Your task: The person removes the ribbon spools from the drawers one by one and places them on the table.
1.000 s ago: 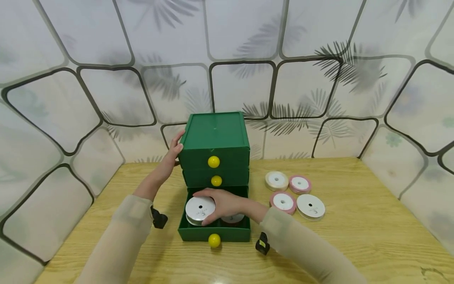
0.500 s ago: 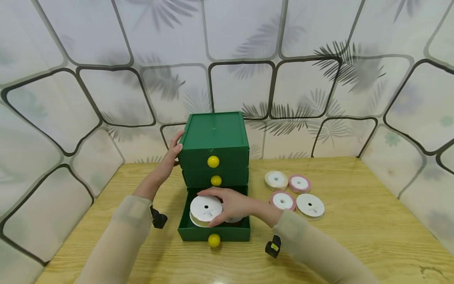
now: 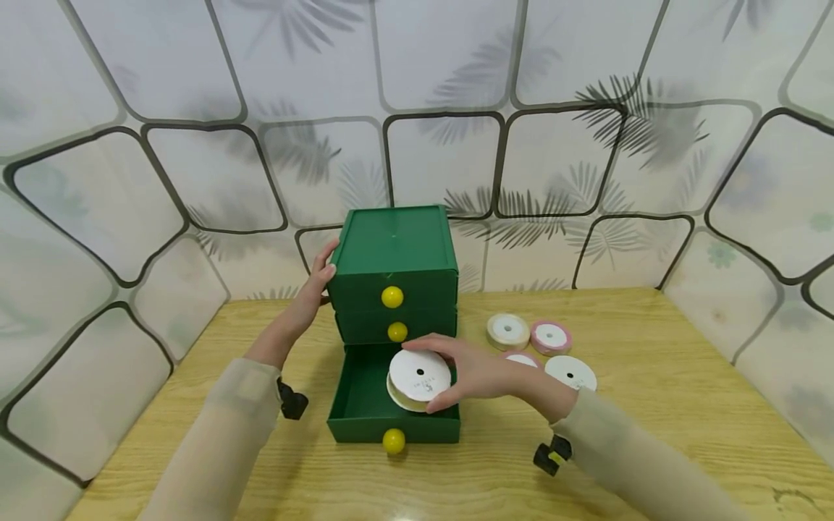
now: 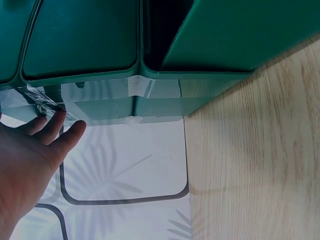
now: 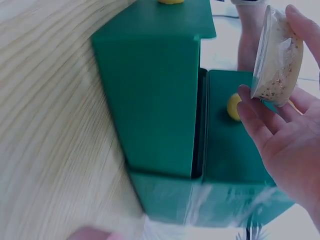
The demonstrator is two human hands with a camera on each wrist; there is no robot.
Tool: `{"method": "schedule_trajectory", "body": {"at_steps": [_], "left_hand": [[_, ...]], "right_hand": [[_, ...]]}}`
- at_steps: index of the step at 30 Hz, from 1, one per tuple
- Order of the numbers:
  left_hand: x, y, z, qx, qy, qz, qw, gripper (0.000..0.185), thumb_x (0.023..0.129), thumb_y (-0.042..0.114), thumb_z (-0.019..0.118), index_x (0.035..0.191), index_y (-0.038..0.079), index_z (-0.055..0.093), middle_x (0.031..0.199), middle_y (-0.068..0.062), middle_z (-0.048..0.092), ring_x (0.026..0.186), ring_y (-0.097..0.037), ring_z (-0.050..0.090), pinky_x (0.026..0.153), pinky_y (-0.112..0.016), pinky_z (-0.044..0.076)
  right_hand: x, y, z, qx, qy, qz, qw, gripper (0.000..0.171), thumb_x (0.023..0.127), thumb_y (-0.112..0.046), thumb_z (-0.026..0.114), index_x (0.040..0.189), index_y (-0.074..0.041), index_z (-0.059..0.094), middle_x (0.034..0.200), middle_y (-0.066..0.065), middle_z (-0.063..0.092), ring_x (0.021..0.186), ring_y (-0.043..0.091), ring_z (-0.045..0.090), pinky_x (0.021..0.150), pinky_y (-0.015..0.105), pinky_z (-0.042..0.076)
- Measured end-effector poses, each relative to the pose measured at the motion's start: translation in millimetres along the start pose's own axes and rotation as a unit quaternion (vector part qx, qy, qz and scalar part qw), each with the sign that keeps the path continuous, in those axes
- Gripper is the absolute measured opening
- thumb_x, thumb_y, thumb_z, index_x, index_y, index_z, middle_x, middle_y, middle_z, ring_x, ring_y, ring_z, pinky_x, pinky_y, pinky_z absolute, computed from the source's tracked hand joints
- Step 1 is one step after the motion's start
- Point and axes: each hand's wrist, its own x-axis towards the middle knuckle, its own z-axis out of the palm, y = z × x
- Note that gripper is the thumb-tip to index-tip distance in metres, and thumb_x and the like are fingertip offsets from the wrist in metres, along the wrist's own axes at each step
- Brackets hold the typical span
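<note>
A ribbon spool [image 3: 419,378] with white faces and cream ribbon is gripped between the thumb and fingers of my right hand [image 3: 482,370], above the right half of the pulled-out bottom drawer [image 3: 360,418]. In the right wrist view the spool [image 5: 278,60] stands clear of the drawer, and its cream ribbon shows small dark marks. My left hand [image 3: 305,297] rests against the left side of the green drawer cabinet [image 3: 394,239]; in the left wrist view its fingers [image 4: 70,139] lie at the taped side wall. The drawer's right part is hidden behind the spool and right hand.
On the wooden table [image 3: 658,405], right of the cabinet, lie several more spools: a cream one [image 3: 508,331], a pink one [image 3: 551,338], another pink one [image 3: 521,358] partly covered by my right arm, and a white one [image 3: 571,373]. Yellow knobs [image 3: 392,297] stick out from the drawers.
My right hand has lifted the white spool from the drawer's left side and carried it right. The other spool in the drawer is now covered from view. The left hand has stayed put.
</note>
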Motion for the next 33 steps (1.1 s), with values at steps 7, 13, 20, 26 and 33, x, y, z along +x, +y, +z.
{"method": "schedule_trajectory", "body": {"at_steps": [7,13,20,26,33], "left_hand": [[0.8,0.3,1.1,0.001,0.003,-0.001,1.0000,0.070,0.098,0.048,0.027,0.158,0.024,0.001,0.160,-0.005,-0.010,0.141,-0.044,0.013,0.101,-0.072,0.018],[-0.2,3.4,1.8,0.000,0.008,-0.006,0.9999,0.069,0.098,0.048,0.028,0.158,0.024,0.001,0.160,-0.007,-0.010,0.141,-0.045,0.011,0.101,-0.072,0.018],[0.0,2.0,1.8,-0.001,0.008,-0.007,0.9999,0.068,0.098,0.047,0.027,0.158,0.027,0.002,0.160,-0.006,-0.009,0.141,-0.044,0.012,0.100,-0.072,0.018],[-0.2,0.4,1.2,-0.003,0.006,-0.007,1.0000,0.069,0.098,0.047,0.028,0.158,0.026,0.001,0.160,-0.006,-0.010,0.141,-0.045,0.013,0.101,-0.072,0.018],[2.7,0.0,-0.6,-0.005,0.007,-0.007,0.9999,0.069,0.098,0.048,0.028,0.158,0.026,0.002,0.160,-0.005,-0.009,0.141,-0.044,0.012,0.101,-0.072,0.018]], "right_hand": [[-38,5,-14,-0.032,0.035,0.036,0.998,0.084,0.074,-0.034,0.086,0.146,-0.021,0.046,0.143,-0.003,0.046,0.122,0.017,0.047,0.099,0.040,0.041],[-69,17,-20,-0.038,0.068,0.026,0.997,0.084,0.074,-0.032,0.086,0.145,-0.014,0.046,0.143,-0.003,0.047,0.125,0.019,0.046,0.100,0.035,0.040],[-101,32,-24,-0.061,0.098,0.046,0.992,0.086,0.073,-0.036,0.085,0.145,-0.012,0.046,0.145,0.001,0.046,0.128,0.014,0.042,0.098,0.025,0.038],[-128,43,-27,-0.095,0.108,0.045,0.989,0.081,0.074,-0.038,0.084,0.142,-0.013,0.049,0.140,0.005,0.050,0.120,0.008,0.047,0.092,0.024,0.042],[-149,55,-30,-0.093,0.101,0.062,0.989,0.080,0.074,-0.037,0.085,0.141,-0.012,0.049,0.138,0.008,0.050,0.117,0.005,0.044,0.092,0.022,0.041]]}}
